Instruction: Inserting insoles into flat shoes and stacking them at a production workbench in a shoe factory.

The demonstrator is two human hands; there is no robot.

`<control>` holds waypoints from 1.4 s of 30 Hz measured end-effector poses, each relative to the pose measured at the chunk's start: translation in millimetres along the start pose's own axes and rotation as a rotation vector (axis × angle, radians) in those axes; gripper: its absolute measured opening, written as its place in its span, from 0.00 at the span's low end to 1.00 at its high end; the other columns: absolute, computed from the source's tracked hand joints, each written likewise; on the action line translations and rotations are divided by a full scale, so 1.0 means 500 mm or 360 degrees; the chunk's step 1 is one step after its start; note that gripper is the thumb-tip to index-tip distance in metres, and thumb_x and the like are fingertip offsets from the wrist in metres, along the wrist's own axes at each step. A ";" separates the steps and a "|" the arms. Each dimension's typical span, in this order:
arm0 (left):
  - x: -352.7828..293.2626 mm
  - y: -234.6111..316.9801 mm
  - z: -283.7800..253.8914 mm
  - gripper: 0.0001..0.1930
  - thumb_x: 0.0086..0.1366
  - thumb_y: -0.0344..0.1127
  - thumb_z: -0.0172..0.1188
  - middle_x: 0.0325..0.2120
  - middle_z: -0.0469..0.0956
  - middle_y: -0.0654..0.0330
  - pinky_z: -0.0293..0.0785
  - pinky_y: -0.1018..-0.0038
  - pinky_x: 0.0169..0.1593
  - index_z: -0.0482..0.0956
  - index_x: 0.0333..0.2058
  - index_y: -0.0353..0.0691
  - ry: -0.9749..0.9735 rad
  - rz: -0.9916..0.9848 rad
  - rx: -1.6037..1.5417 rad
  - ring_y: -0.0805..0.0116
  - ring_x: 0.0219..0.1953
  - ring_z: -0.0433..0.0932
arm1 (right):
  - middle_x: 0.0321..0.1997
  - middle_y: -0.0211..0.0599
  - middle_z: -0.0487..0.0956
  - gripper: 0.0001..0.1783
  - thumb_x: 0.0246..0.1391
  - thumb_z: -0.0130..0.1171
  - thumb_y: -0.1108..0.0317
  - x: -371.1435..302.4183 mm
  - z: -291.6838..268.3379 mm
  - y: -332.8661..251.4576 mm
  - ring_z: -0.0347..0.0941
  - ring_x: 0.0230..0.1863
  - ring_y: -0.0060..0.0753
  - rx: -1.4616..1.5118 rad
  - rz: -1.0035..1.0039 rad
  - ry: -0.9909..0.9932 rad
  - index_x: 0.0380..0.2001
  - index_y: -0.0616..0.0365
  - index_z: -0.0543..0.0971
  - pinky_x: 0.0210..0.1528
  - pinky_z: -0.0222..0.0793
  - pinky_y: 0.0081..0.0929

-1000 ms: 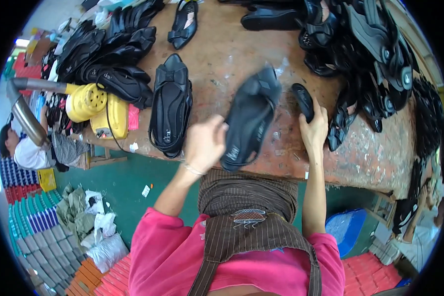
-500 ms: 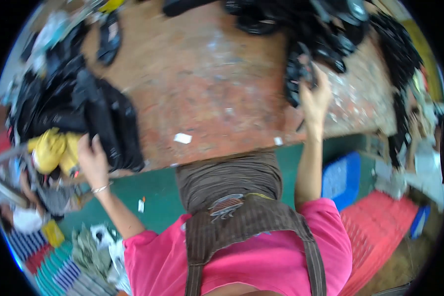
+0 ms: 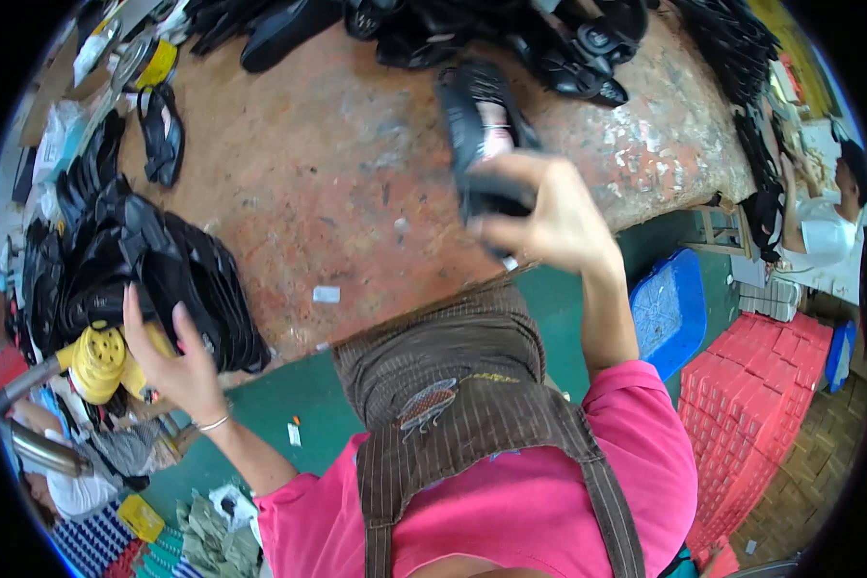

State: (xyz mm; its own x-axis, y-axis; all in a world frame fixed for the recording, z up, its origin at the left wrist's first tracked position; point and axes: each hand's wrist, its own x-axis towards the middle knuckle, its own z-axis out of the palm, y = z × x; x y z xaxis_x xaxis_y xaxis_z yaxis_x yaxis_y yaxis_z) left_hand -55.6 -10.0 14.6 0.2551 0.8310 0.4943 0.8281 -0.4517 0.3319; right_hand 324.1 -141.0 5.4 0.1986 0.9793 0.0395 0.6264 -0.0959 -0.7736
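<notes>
My right hand is closed round the heel end of a black shoe, with fingers and thumb blurred by motion. The shoe's pale insole shows, and its toe points toward the back of the wooden table. At the left, my left hand holds nothing, its fingers spread beside a yellow round part with holes. Just beyond that hand lies a dense row of black shoes or shoe uppers. A single black sandal rests on the table farther back.
Several black shoes crowd the table's back edge. On the right floor stand a blue tray and stacked red crates. A metal pipe juts in from the left. Another person sits at far right.
My right hand has moved left and nearer with the black shoe, away from the pile. My left hand has opened wider and shifted slightly nearer. The view has also shifted.
</notes>
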 end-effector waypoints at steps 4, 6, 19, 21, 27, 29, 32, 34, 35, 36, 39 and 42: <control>-0.003 0.135 0.056 0.28 0.54 0.34 0.70 0.59 0.71 0.48 0.58 0.56 0.68 0.76 0.55 0.41 -0.0419 0.0715 -0.0302 0.47 0.63 0.66 | 0.34 0.40 0.77 0.23 0.30 0.68 0.76 -0.006 0.061 -0.046 0.75 0.41 0.50 -0.0067 -0.0476 -0.0392 0.38 0.59 0.80 0.43 0.71 0.39; -0.034 0.150 0.104 0.24 0.53 0.35 0.70 0.58 0.71 0.47 0.60 0.56 0.66 0.79 0.51 0.42 -0.0549 0.0796 -0.0329 0.45 0.62 0.67 | 0.36 0.40 0.77 0.23 0.31 0.65 0.79 0.019 0.092 -0.012 0.75 0.43 0.50 -0.0205 -0.0579 -0.0516 0.39 0.59 0.80 0.44 0.71 0.41; -0.074 0.004 0.319 0.19 0.69 0.30 0.57 0.29 0.78 0.57 0.75 0.74 0.29 0.74 0.57 0.37 -0.0527 -0.0754 -0.1085 0.71 0.24 0.77 | 0.63 0.48 0.71 0.32 0.69 0.47 0.54 -0.007 0.115 0.035 0.68 0.63 0.43 0.0488 0.0131 -0.0117 0.69 0.60 0.60 0.64 0.60 0.34; -0.041 0.001 0.360 0.18 0.68 0.29 0.57 0.27 0.78 0.59 0.75 0.75 0.28 0.74 0.56 0.36 -0.0663 -0.0824 -0.1342 0.73 0.23 0.76 | 0.54 0.53 0.73 0.31 0.67 0.49 0.57 0.001 0.129 -0.004 0.71 0.55 0.52 0.0020 -0.0018 -0.0153 0.66 0.63 0.64 0.59 0.64 0.40; -0.134 0.038 0.315 0.18 0.63 0.20 0.57 0.22 0.75 0.63 0.75 0.78 0.23 0.76 0.52 0.32 -0.0601 -0.0894 -0.1245 0.76 0.22 0.79 | 0.52 0.42 0.75 0.27 0.51 0.64 0.66 -0.017 0.193 0.013 0.68 0.49 0.45 -0.0658 -0.0428 -0.0185 0.55 0.60 0.76 0.52 0.64 0.42; -0.185 0.074 0.265 0.19 0.63 0.20 0.57 0.24 0.75 0.63 0.74 0.80 0.24 0.76 0.53 0.32 -0.0577 -0.1134 -0.1189 0.77 0.23 0.79 | 0.53 0.38 0.76 0.22 0.45 0.65 0.71 -0.019 0.226 0.017 0.69 0.51 0.42 -0.0554 -0.0508 -0.0254 0.47 0.57 0.82 0.55 0.63 0.42; -0.220 0.087 0.240 0.20 0.63 0.20 0.58 0.25 0.73 0.62 0.73 0.82 0.23 0.75 0.55 0.32 -0.0505 -0.1019 -0.1123 0.79 0.22 0.76 | 0.50 0.36 0.79 0.19 0.41 0.68 0.73 -0.002 0.277 0.018 0.73 0.52 0.41 -0.0317 -0.0583 -0.0259 0.41 0.55 0.85 0.57 0.65 0.39; -0.213 0.083 0.239 0.21 0.62 0.20 0.59 0.26 0.72 0.62 0.72 0.83 0.23 0.75 0.56 0.32 -0.0530 -0.0901 -0.0992 0.80 0.22 0.75 | 0.49 0.37 0.79 0.18 0.41 0.68 0.73 0.017 0.303 0.025 0.74 0.51 0.41 -0.0258 -0.0600 -0.0269 0.40 0.55 0.86 0.56 0.66 0.39; -0.211 0.082 0.237 0.23 0.61 0.19 0.60 0.26 0.71 0.62 0.71 0.84 0.23 0.75 0.56 0.32 -0.0568 -0.0766 -0.0859 0.80 0.22 0.74 | 0.48 0.37 0.80 0.17 0.41 0.68 0.74 0.025 0.315 0.027 0.75 0.50 0.42 -0.0196 -0.0606 -0.0262 0.39 0.55 0.86 0.56 0.67 0.38; -0.211 0.082 0.238 0.24 0.59 0.19 0.62 0.27 0.69 0.62 0.73 0.85 0.24 0.75 0.56 0.31 -0.0571 -0.0853 -0.0919 0.81 0.22 0.71 | 0.46 0.39 0.81 0.17 0.40 0.69 0.75 0.034 0.325 0.026 0.76 0.49 0.44 -0.0175 -0.0590 -0.0225 0.38 0.56 0.86 0.54 0.69 0.38; -0.226 0.079 0.248 0.25 0.57 0.19 0.65 0.29 0.70 0.62 0.74 0.85 0.26 0.76 0.55 0.31 -0.0504 -0.0997 -0.1143 0.81 0.24 0.71 | 0.44 0.41 0.81 0.17 0.39 0.69 0.75 0.052 0.340 0.015 0.76 0.48 0.44 -0.0025 -0.0621 -0.0283 0.38 0.57 0.86 0.54 0.70 0.39; -0.231 0.064 0.259 0.26 0.55 0.19 0.67 0.31 0.70 0.63 0.76 0.84 0.27 0.76 0.54 0.31 -0.0524 -0.0986 -0.1227 0.81 0.25 0.71 | 0.41 0.42 0.82 0.16 0.38 0.68 0.76 0.062 0.357 0.016 0.77 0.47 0.44 -0.0009 -0.0669 -0.0327 0.36 0.59 0.86 0.54 0.70 0.39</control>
State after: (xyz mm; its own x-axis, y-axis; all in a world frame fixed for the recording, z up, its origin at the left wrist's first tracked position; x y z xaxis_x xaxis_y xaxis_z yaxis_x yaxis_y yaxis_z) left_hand 5.9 -78.4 -135.7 0.1135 0.9832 -0.1426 0.3465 0.0954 0.9332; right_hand 200.7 -79.8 -112.3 -0.2263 0.9483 0.2224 0.6249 0.3165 -0.7137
